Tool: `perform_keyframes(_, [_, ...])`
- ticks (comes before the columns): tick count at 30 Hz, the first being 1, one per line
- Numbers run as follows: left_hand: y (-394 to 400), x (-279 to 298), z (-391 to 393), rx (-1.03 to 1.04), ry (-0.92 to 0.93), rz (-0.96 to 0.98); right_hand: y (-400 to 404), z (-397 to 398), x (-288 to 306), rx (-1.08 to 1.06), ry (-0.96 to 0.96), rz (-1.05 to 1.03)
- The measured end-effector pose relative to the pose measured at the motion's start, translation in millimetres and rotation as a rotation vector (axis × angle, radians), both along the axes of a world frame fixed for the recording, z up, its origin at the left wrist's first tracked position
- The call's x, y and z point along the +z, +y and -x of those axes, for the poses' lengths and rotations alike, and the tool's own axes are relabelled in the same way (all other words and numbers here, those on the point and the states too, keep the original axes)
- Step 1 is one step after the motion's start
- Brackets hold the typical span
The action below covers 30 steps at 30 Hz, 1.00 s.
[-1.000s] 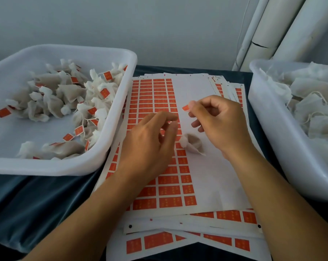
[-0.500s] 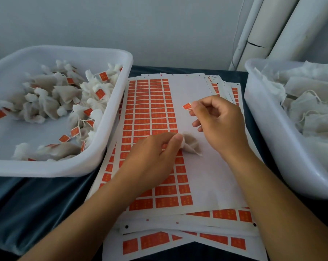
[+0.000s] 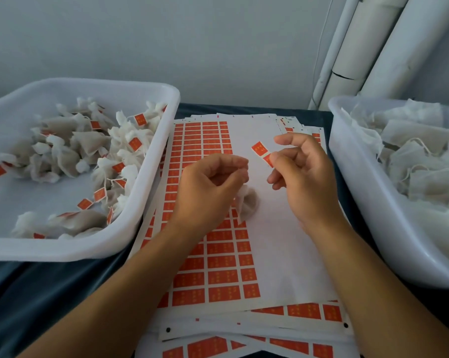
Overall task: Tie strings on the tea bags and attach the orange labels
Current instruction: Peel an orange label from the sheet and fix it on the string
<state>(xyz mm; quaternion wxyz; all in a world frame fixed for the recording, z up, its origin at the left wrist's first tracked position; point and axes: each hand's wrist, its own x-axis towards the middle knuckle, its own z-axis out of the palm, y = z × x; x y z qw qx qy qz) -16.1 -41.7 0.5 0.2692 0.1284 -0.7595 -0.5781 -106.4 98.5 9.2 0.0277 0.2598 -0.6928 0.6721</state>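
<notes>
- My right hand (image 3: 303, 174) pinches an orange label (image 3: 263, 152) between thumb and fingertips; the label sticks out to the left, held above the blank part of the top sheet.
- My left hand (image 3: 210, 187) has its fingers curled toward the thumb, just above a gathered tea bag (image 3: 246, 202). I cannot tell whether it holds a string: none is fine enough to see here.
- That tea bag lies on the label sheets (image 3: 218, 254), between my two hands and near the middle of the worktop (image 3: 37, 293).
- The sheets are a fanned stack of orange stickers in rows. Their print is too small to read.
- At the worktop's left edge a white tray (image 3: 141, 220) holds finished tea bags (image 3: 71, 151) with orange labels on strings.
- At the right edge a white tub (image 3: 347, 182) holds flat, untied bags (image 3: 419, 156).
- White pipes (image 3: 352, 52) stand behind the far right corner.
</notes>
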Motion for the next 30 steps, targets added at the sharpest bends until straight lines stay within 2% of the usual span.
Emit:
perform_keyframes(6, [-2.7,-6.0,-9.4,-0.074,-0.027,-0.002,4.9,0.3,4.7,0.207,0.018,0.036])
perform_keyframes(11, [-3.5,-2.9,-12.3,-0.190,-0.050,-0.013,8.4,-3.0,7.9,0.380,0.105,-0.101])
perform_keyframes(14, [-3.8,-1.9,-13.7,-0.237,-0.051,0.026,9.3,-3.9,6.3,0.365,0.163,-0.210])
perform_keyframes(20, [-3.6,-3.3,-14.1,-0.257,-0.024,0.036,9.7,-3.8,4.5,0.324,0.205,-0.290])
perform_keyframes(30, [-2.6,-6.1,-13.6,-0.290,-0.009,-0.042,9.3,-5.6,7.7,0.280,0.234,-0.315])
